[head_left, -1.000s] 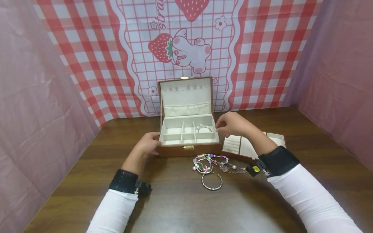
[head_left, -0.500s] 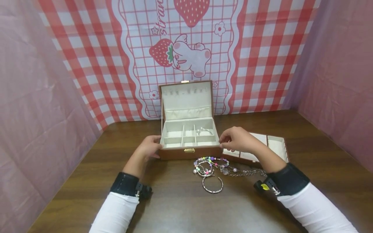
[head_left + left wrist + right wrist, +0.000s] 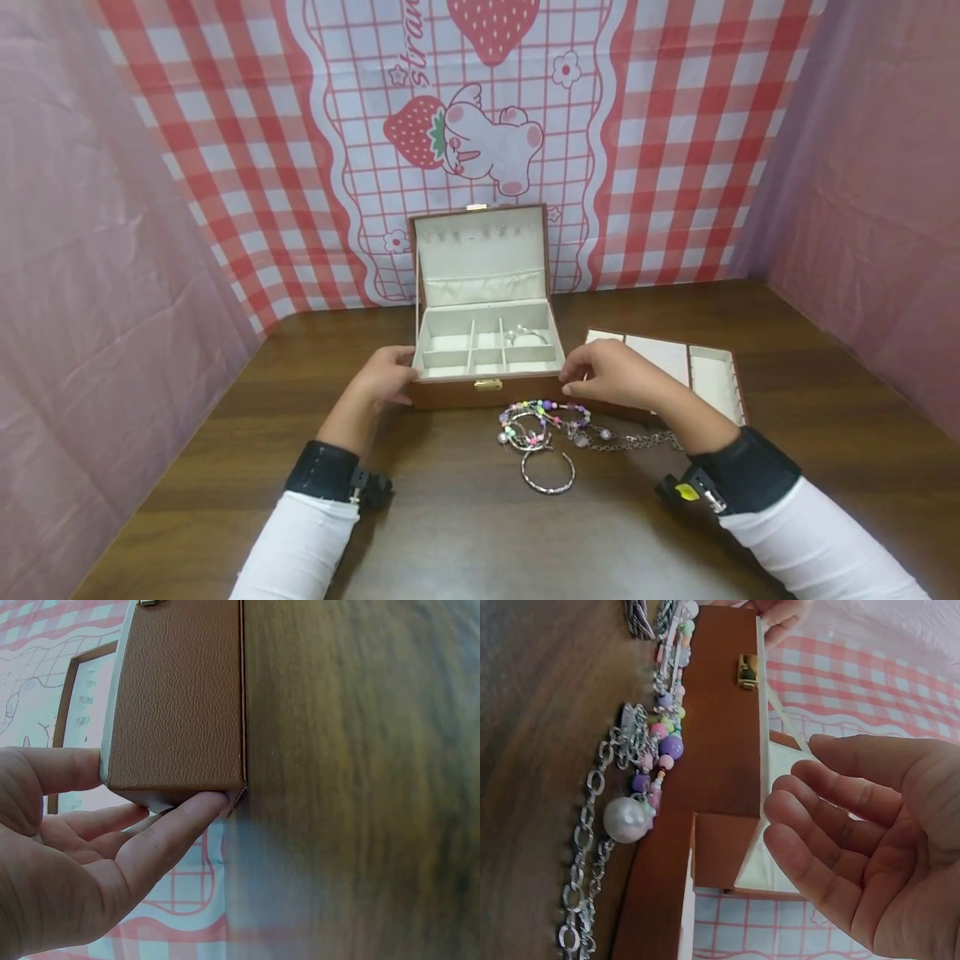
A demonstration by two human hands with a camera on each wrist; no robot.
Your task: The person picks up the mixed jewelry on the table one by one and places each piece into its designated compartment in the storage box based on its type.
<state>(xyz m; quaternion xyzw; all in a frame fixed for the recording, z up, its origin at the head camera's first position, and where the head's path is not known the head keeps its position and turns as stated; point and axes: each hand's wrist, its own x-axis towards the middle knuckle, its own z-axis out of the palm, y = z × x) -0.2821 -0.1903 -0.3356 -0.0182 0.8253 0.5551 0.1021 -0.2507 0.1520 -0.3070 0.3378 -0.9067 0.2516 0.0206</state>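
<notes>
An open brown jewelry box [image 3: 450, 394] with a cream, divided inside stands mid-table. My left hand [image 3: 384, 377] is at its left front corner, thumb on the rim and extended fingers against the side, as the left wrist view shows. My right hand [image 3: 870, 832] is by the right front corner, fingers loosely curled and nothing in them; whether it touches the box I cannot tell. A silver bracelet [image 3: 527, 335] lies in the back right compartment. Beaded bracelets [image 3: 547, 405], a silver cuff bracelet [image 3: 550, 490] and chains with a pearl [image 3: 626, 820] lie in front.
To the right of the box is a brown-sided tray [image 3: 712, 383] with cream sections, partly hidden behind my right hand. The raised lid [image 3: 480, 254] stands before a checked strawberry cloth [image 3: 660, 150]. Pink curtains [image 3: 877, 208] hang at both sides of the wooden table [image 3: 435, 533].
My right hand has moved from beside the box's right rim forward and down to the front right corner. My left hand stays at the left corner.
</notes>
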